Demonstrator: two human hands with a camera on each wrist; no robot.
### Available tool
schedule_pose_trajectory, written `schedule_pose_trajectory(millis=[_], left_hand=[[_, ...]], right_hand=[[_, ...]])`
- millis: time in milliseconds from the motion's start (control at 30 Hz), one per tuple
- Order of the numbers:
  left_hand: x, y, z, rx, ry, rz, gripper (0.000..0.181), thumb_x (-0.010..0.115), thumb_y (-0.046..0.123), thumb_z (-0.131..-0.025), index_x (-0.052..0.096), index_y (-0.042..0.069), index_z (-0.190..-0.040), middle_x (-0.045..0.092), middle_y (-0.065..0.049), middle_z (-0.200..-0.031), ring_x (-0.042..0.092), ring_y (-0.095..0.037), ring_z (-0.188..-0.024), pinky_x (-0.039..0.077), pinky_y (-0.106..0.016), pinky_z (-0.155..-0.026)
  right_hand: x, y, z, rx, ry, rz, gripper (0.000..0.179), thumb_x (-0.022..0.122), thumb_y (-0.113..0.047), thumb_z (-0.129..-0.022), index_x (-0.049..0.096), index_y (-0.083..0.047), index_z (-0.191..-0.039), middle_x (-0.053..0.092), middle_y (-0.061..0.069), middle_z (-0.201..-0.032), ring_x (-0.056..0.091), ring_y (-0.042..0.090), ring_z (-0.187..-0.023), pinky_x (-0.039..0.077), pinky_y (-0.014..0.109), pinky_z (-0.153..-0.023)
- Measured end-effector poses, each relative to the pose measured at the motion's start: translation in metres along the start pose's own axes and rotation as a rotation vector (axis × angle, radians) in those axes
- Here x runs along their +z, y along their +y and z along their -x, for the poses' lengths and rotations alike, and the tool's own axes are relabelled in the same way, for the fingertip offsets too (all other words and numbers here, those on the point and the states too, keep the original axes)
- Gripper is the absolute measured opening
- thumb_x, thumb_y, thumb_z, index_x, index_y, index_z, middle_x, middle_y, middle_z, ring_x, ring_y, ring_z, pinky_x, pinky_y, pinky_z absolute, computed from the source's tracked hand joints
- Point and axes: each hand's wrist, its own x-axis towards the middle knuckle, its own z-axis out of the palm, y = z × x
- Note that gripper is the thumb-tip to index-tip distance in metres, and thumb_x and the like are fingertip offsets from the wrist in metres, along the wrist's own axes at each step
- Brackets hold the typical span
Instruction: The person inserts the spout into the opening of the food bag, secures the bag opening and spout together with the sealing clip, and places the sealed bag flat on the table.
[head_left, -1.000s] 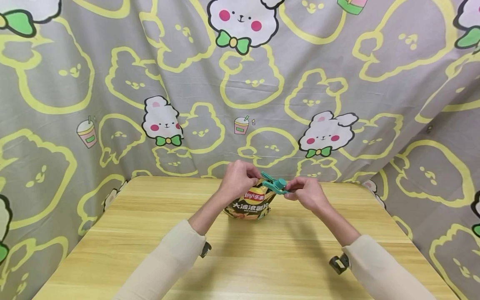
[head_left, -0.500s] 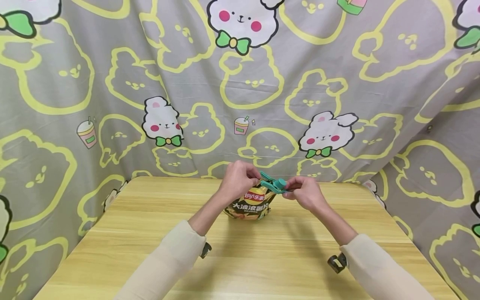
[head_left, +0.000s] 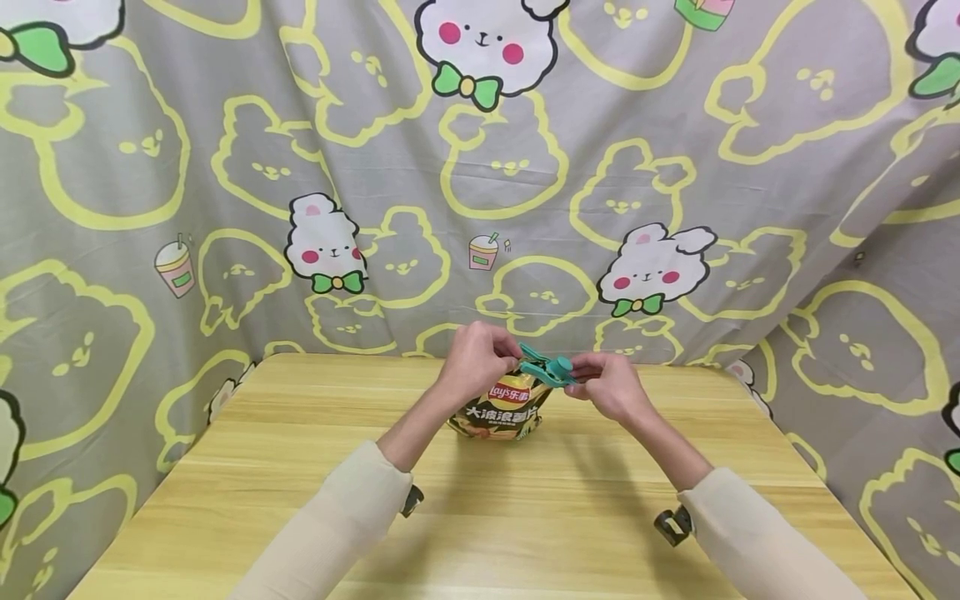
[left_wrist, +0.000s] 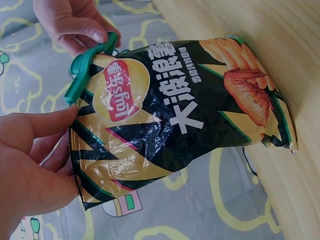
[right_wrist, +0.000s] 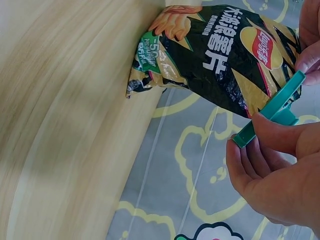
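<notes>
A black and gold Lay's potato chip bag (head_left: 501, 412) stands upright on the table. My left hand (head_left: 476, 362) pinches its top edge near the left corner, thumb in front in the left wrist view. A green bag clip (head_left: 558, 369) lies across the right part of that top edge. Its two arms stand apart at the left in the head view, with the bag's top between them. My right hand (head_left: 617, 387) holds the clip's right end between thumb and fingers. In the right wrist view the clip (right_wrist: 272, 110) slants along the bag's edge, its tip close to the left fingers.
The light wooden table (head_left: 487, 517) reaches back to a grey curtain (head_left: 420, 175) printed with yellow outlines and white cartoon animals. The bag is near the table's far edge. Black straps (head_left: 673, 527) hang at both sleeve cuffs.
The right hand and the clip have shifted very slightly left along the bag's top. My left hand and the bag stay in place.
</notes>
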Motion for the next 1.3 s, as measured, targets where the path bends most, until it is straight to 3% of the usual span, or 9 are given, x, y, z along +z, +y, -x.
schedule_pose_trajectory(millis=[433, 800, 1300], left_hand=[[0.0005, -0.0014, 0.0003, 0.004, 0.004, -0.004, 0.009, 0.077, -0.002, -0.084, 0.079, 0.007, -0.081, 0.076, -0.003, -0.076, 0.069, -0.009, -0.066, 0.055, -0.022, -0.062], [0.0006, -0.0001, 0.0, 0.004, -0.004, -0.009, 0.008, 0.077, -0.002, -0.084, 0.079, 0.006, -0.083, 0.076, -0.003, -0.077, 0.07, -0.009, -0.066, 0.055, -0.022, -0.062], [0.0008, 0.0002, -0.0002, 0.009, -0.002, -0.005, 0.009, 0.077, -0.002, -0.084, 0.078, 0.006, -0.081, 0.076, -0.003, -0.075, 0.07, -0.01, -0.066, 0.055, -0.023, -0.062]], right_hand=[[0.0016, 0.0001, -0.0005, -0.035, 0.013, 0.057, 0.027, 0.077, 0.003, -0.084, 0.072, 0.006, -0.11, 0.075, 0.02, -0.102, 0.071, 0.028, -0.094, 0.06, 0.033, -0.08], [0.0004, 0.0002, -0.0007, -0.068, 0.004, 0.085, 0.03, 0.078, 0.002, -0.082, 0.073, 0.004, -0.112, 0.076, 0.018, -0.101, 0.073, 0.029, -0.095, 0.061, 0.036, -0.082], [0.0014, 0.001, -0.0022, -0.057, 0.022, 0.082, 0.025, 0.079, 0.003, -0.082, 0.074, 0.005, -0.106, 0.076, 0.017, -0.098, 0.072, 0.027, -0.092, 0.06, 0.033, -0.078]])
